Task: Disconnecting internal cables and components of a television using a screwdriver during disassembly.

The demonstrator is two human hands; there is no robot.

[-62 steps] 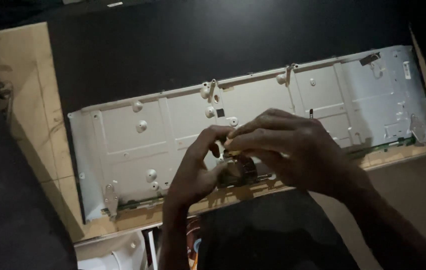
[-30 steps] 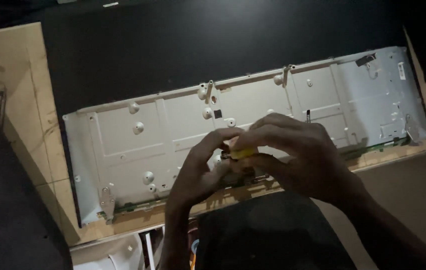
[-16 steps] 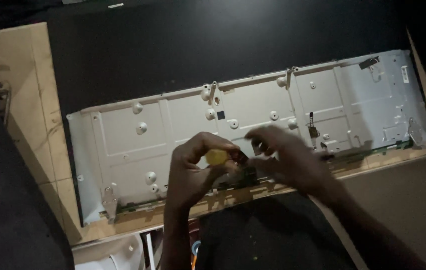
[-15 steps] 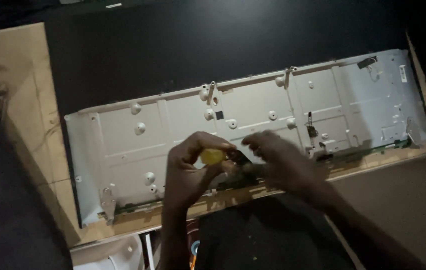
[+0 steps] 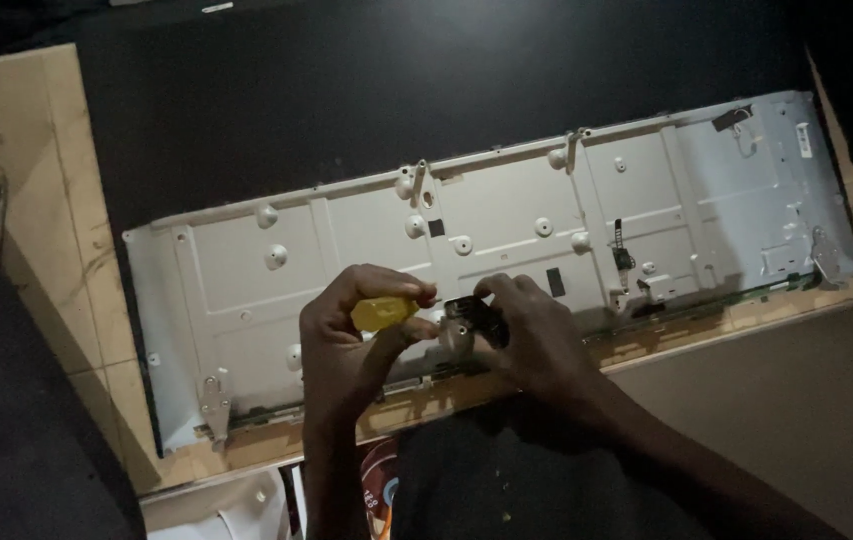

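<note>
The left hand [image 5: 352, 335] is curled tight around a small yellow handle [image 5: 384, 313], which looks like the grip of a little screwdriver. Its tip is hidden between the two hands, so I cannot see what it touches. The right hand [image 5: 537, 335] pinches a small black part [image 5: 474, 318] with its fingers and holds it steady just beside the yellow handle. Both hands sit close together, low on the front edge of a long grey metal panel [image 5: 247, 270].

It looks like the step in hand is working on that black part with the tool, maybe turning a tiny screw. I think the tool's tip has to sit straight on the small part while the other hand keeps the part from slipping, and the dim light makes that harder.

The metal panel lies flat and slants up to the right. It has round bumps, ribs and small holes. Under its front edge runs a thin strip of wood or board [image 5: 667, 335]. Behind the panel is a big black sheet [image 5: 397, 100] that covers most of the worktop [image 5: 17, 150], which is pale tan at the left.

A small dark sticker [image 5: 556, 282] sits on the panel just right of the hands, and another little dark square [image 5: 436, 227] sits higher up. Far right, a small white label [image 5: 804, 138] stands near the panel's end. Down by the person's arms, a round red and white shape [image 5: 382, 490] peeks out; I cannot tell what it is.
</note>
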